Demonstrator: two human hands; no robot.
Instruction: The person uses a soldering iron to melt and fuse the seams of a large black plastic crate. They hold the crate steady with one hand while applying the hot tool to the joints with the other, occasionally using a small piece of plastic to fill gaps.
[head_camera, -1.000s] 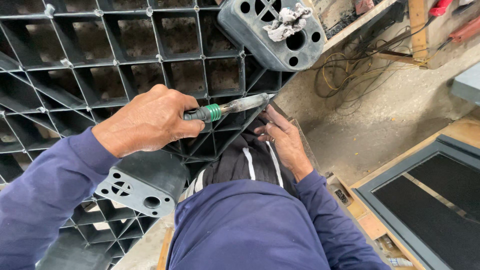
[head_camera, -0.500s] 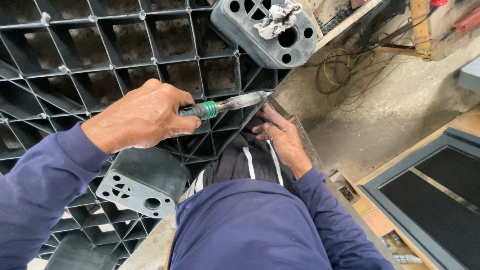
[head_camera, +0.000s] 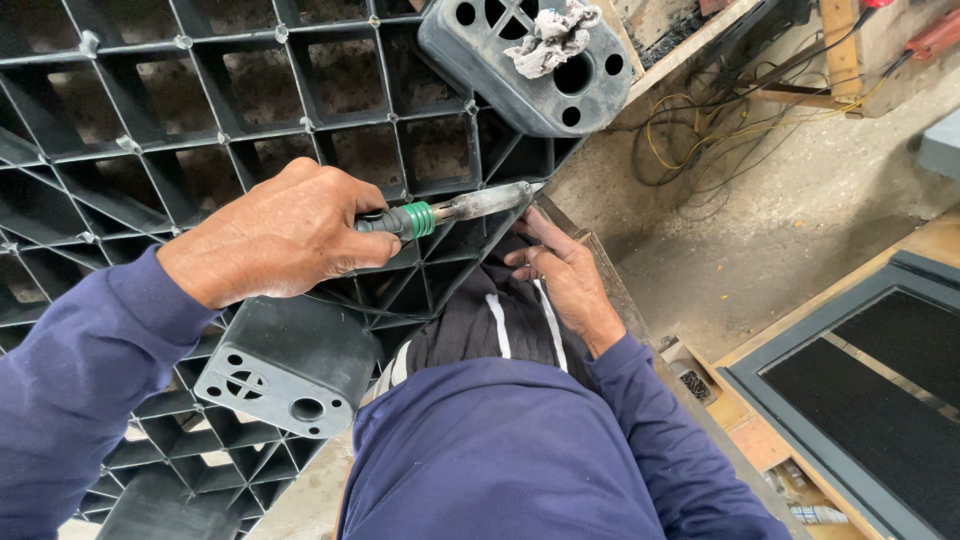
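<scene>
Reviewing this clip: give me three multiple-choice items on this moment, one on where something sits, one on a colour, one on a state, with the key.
1. Where does the crumpled grey rag lie?
A. On top of the black block foot at the pallet's upper corner
B. On the concrete floor
C. Over the left hand

2. What colour is the collar between the tool's handle and its metal shaft?
A. Red
B. Green
C. Yellow

3. What is the left hand doing?
A. Lying open and flat
B. Closed round the tool handle
C. Holding the rag

Key: 1 A, the rag sits on the holed block foot. 2 B, a green ribbed band shows beside the fist. 3 B, the fingers wrap the handle while the metal tip meets the black plastic pallet edge, near the right hand.
</scene>
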